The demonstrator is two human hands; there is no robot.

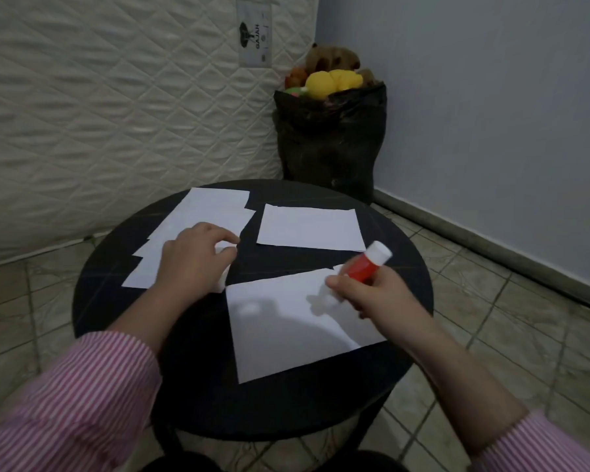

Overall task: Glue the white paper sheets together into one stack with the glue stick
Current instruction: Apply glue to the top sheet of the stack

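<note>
White paper sheets lie on a round black table (406, 277). A fanned pile of sheets (201, 212) is at the left, a single sheet (309, 226) at the back, and a larger sheet (286, 335) in front. My left hand (191, 260) lies on the left pile, its fingers curled over the pile's right edge. My right hand (372, 294) grips a red glue stick (363, 269) with its white end up. The stick is tilted, its lower tip on the front sheet's far right part.
A quilted white mattress (99, 114) leans upright behind the table at the left. A black bag (331, 144) full of soft toys stands in the corner against the blue-grey wall (491, 97). Tiled floor surrounds the table.
</note>
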